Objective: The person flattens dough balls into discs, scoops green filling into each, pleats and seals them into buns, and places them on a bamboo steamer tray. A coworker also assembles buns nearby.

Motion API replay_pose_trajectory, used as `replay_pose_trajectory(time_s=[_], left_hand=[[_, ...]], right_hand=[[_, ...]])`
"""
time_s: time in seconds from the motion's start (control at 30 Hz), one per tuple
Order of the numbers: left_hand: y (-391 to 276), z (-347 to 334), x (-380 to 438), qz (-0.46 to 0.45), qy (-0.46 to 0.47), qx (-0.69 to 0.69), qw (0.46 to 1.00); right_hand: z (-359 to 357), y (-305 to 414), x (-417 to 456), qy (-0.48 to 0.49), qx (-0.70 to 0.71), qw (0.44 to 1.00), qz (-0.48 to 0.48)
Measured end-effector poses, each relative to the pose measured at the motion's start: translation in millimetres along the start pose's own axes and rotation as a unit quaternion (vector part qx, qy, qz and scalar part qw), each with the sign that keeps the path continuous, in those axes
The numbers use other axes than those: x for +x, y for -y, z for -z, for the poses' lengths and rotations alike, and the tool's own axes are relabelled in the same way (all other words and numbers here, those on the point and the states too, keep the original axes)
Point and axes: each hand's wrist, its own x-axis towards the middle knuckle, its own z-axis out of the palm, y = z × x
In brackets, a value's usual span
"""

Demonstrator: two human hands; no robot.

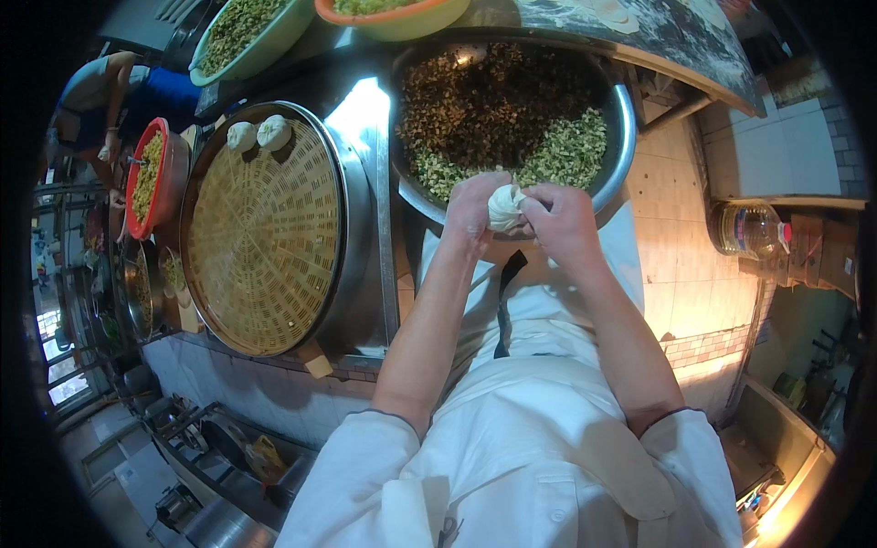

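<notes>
A white dough bun with a gathered, pleated top lies in my left hand, its fingers wrapped around it. The thumb and fingers of my right hand pinch the bun's edge from the right. Both hands are over the near rim of a large metal basin, which holds chopped green filling and a darker brown chopped filling. To the left, a round steamer tray with a woven-pattern mat carries two pleated buns near its far edge.
A red-rimmed bowl of filling stands left of the steamer. Beyond are a green bowl and an orange-rimmed bowl. A floured worktop extends at the far right. Another person works at far left. An oil jug is at right.
</notes>
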Motion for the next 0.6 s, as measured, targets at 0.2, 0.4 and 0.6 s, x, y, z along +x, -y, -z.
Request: replay_pose_trajectory(time_s=[0.2, 0.4, 0.6], left_hand=[[-8, -6, -1, 0.032, -0.007, 0.039, 0.999], [-12, -3, 1, 0.052, -0.002, 0.102, 0.993], [-16, -1, 2, 0.066, 0.024, 0.159, 0.985]], right_hand=[[4, -3, -1, -0.023, -0.077, 0.994, 0.077], [3, 0, 2, -0.019, -0.129, 0.983, 0.131], [2, -6, 2, -0.034, -0.177, 0.958, 0.222]])
